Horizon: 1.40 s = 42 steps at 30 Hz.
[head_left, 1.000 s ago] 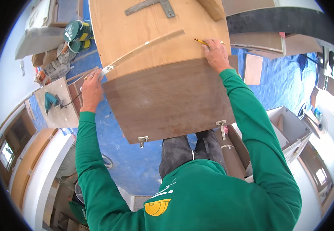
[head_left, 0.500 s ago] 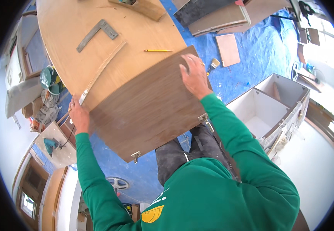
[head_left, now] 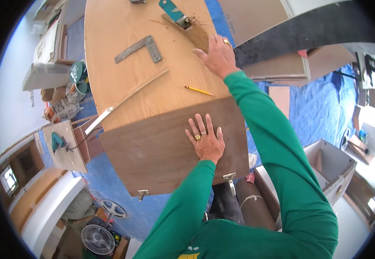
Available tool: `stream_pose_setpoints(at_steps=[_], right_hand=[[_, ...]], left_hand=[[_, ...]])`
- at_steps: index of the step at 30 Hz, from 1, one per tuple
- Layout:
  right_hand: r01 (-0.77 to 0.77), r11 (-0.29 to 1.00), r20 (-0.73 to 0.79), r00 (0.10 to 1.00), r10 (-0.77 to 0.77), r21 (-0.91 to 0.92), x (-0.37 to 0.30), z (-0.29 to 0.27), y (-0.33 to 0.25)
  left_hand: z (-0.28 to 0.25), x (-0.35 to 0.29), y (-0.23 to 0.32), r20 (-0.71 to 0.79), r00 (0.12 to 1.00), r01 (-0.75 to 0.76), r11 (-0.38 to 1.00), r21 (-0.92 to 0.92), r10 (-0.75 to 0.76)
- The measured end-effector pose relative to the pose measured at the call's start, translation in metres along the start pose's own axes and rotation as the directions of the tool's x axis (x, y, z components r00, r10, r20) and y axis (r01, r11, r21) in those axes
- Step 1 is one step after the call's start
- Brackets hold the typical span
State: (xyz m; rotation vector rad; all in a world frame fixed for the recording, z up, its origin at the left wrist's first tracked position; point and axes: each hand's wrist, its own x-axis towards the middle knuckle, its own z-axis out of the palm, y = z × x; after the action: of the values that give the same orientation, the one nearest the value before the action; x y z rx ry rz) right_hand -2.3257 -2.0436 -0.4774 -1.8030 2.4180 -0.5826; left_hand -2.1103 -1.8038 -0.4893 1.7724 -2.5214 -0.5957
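Observation:
My left hand [head_left: 207, 140] lies flat with spread fingers on a dark brown wood-grain panel [head_left: 153, 151]. Two metal cabinet hinges stick out from the panel's near edge, a left hinge [head_left: 142, 194] and a right hinge [head_left: 230, 178]. My right hand [head_left: 220, 56] is stretched out over the far right of the table, thumb apart from the fingers. It is beside the near end of what looks like a wooden hand plane [head_left: 196, 35], with a teal part and curled shavings on top. Whether the fingertips touch it cannot be told.
On the light wooden tabletop [head_left: 122, 90] lie a metal try square [head_left: 142, 48], a thin wooden strip [head_left: 140, 88] and a yellow pencil [head_left: 199, 90]. A jigsaw-like teal power tool [head_left: 58, 142] rests on a board at left. A white-lined cabinet box [head_left: 325, 162] stands at right.
My left hand has left the panel's left corner and the strip's end for the panel's middle. My right hand has moved off the panel, forward to the plane. The view has shifted.

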Motion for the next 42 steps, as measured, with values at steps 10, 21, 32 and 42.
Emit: stream_pose_setpoints(at_steps=[10, 21, 32, 42], right_hand=[[-0.141, 0.959, 0.241, 0.967, 0.081, 0.244, 0.026, -0.029, 0.04], [-0.8, 0.505, 0.521, 0.596, 0.611, 0.324, -0.331, -0.12, 0.142], [-0.8, 0.525, 0.457, 0.598, 0.659, 0.29, -0.511, -0.129, 0.052], [-0.62, 0.647, 0.444, 0.779, 0.443, 0.443, -0.403, -0.078, 0.075]], left_hand=[[0.007, 0.002, 0.009, -0.056, 0.998, 0.019, 0.999, 0.044, -0.016], [0.022, 0.005, 0.018, -0.156, 0.988, -0.002, 0.99, 0.139, 0.024], [0.049, -0.053, 0.063, -0.149, 0.988, 0.071, 0.986, 0.149, -0.049], [0.051, -0.054, 0.06, -0.125, 0.986, 0.13, 0.974, 0.184, -0.108]])
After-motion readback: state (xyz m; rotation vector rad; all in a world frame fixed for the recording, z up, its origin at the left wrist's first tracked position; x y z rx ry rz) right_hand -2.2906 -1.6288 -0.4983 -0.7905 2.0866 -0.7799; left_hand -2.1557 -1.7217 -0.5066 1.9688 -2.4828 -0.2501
